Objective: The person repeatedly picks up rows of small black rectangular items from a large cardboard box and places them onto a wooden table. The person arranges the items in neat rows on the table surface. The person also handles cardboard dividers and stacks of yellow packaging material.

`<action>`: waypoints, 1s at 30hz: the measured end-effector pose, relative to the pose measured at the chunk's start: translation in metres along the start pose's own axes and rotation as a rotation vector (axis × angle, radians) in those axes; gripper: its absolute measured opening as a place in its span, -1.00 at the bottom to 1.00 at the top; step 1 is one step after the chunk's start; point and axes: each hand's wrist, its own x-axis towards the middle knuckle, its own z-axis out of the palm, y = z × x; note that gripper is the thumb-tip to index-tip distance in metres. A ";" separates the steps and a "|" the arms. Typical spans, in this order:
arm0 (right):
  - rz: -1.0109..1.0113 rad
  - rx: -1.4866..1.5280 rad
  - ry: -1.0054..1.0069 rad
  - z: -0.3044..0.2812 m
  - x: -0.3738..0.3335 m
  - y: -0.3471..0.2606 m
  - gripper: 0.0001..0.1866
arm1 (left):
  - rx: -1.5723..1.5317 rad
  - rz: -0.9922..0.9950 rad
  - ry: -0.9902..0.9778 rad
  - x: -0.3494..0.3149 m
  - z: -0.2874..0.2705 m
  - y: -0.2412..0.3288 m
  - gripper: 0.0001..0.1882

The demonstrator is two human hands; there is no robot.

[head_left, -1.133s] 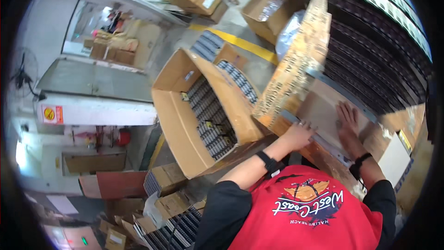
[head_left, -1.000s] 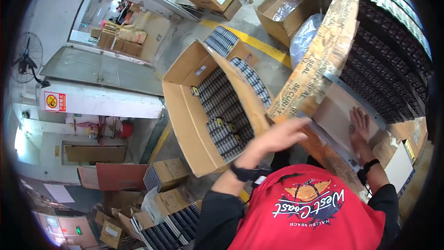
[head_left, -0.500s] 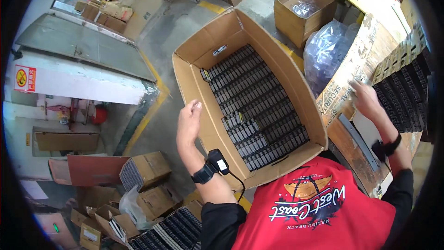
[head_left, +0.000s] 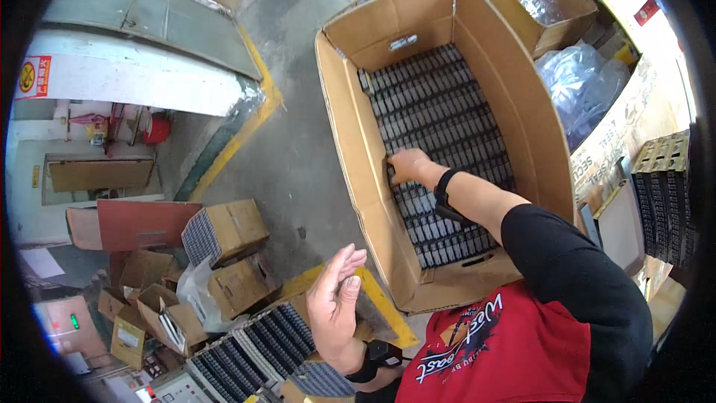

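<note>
Open cardboard box stood just left of the desk, directly ahead of the wearer. Small dark-grey blocks lay inside in close rows, covering its floor.

Handling, by judgement: each block looked light, stiff and hard-edged, probably plastic, perhaps a little slick on the flat faces. Fragility hard to tell. Packed so tightly, they offered little finger room; best hold seemed a pinch across the two narrow sides, taken at the end of a row. The full box was likely heavy, its walls stiff but apt to bow outward. For lifting it, the far slot and the near slot looked the sensible holds.

Right hand was down inside the box, against the left wall, at the left end of the rows. Forearm slanted across from the near right, above the blocks; wrist low, back of the hand up, fingers bent downward. Fingertips partly hidden; could not tell whether they gripped a block or only touched one.

Left hand was empty, held outside the box off its near left corner. Palm faced right, fingers loosely extended together, thumb apart.
</note>
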 end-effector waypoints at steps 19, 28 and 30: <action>0.229 0.497 0.593 -0.077 -0.060 0.036 -0.67 | 0.436 -0.175 -0.181 0.072 0.065 -0.021 -0.58; 0.469 0.126 0.229 0.010 -0.114 0.102 -0.63 | 0.777 -0.430 -0.238 0.150 0.146 -0.156 -0.56; 0.503 0.046 0.325 0.010 -0.130 0.084 -0.68 | 0.773 -0.487 -0.231 0.135 0.152 -0.175 -0.59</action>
